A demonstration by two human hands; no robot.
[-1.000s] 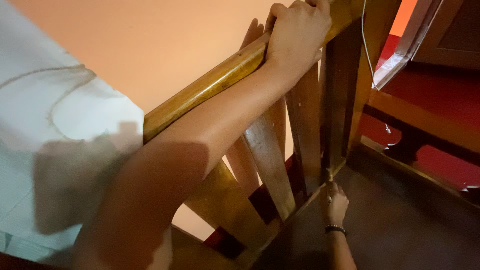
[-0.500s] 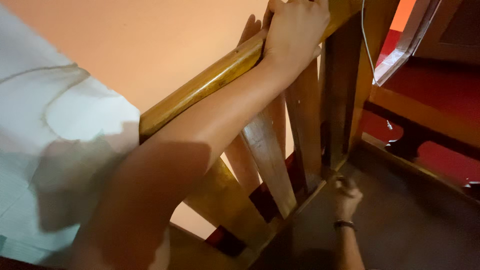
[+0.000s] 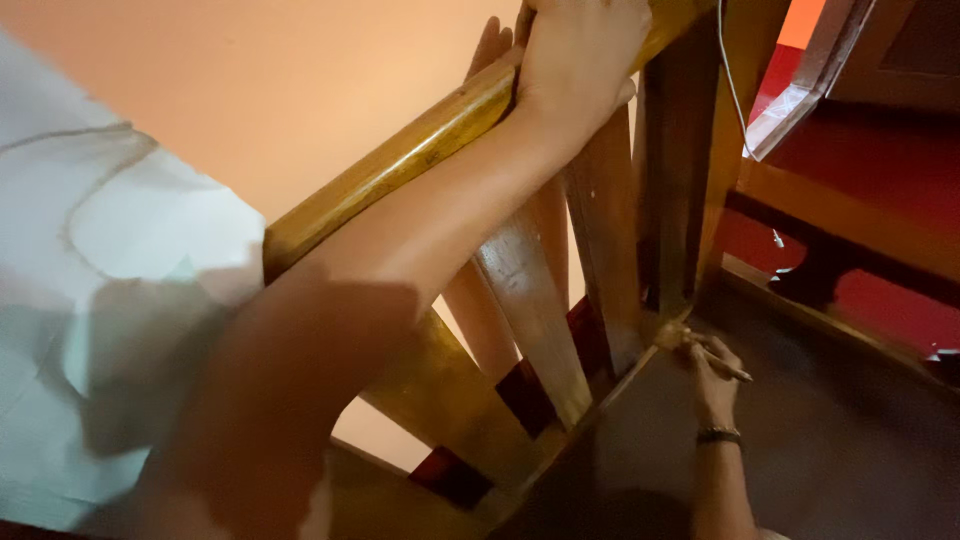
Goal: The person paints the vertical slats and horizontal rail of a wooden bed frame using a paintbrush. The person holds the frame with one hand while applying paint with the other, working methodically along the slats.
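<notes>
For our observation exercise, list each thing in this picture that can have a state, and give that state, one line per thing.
Left hand: clamped over the round wooden top rail.
Round wooden top rail: slanting, gripped at its upper end.
Right hand: low by the seat, holding a thin stick-like tool.
Thin stick-like tool: held, lying at a slant.
Flat wooden back slats: standing, fitted between rail and seat.
Dark wooden seat: bare where visible.
Thin white cord: hanging loose.

Two hands show: the left hand (image 3: 580, 55) wraps the one round top rail (image 3: 400, 165), and the right hand (image 3: 712, 375) holds one thin brush (image 3: 715, 358). About four flat slats (image 3: 530, 310) stand under the rail. One dark bracelet (image 3: 718, 435) circles the right wrist.
</notes>
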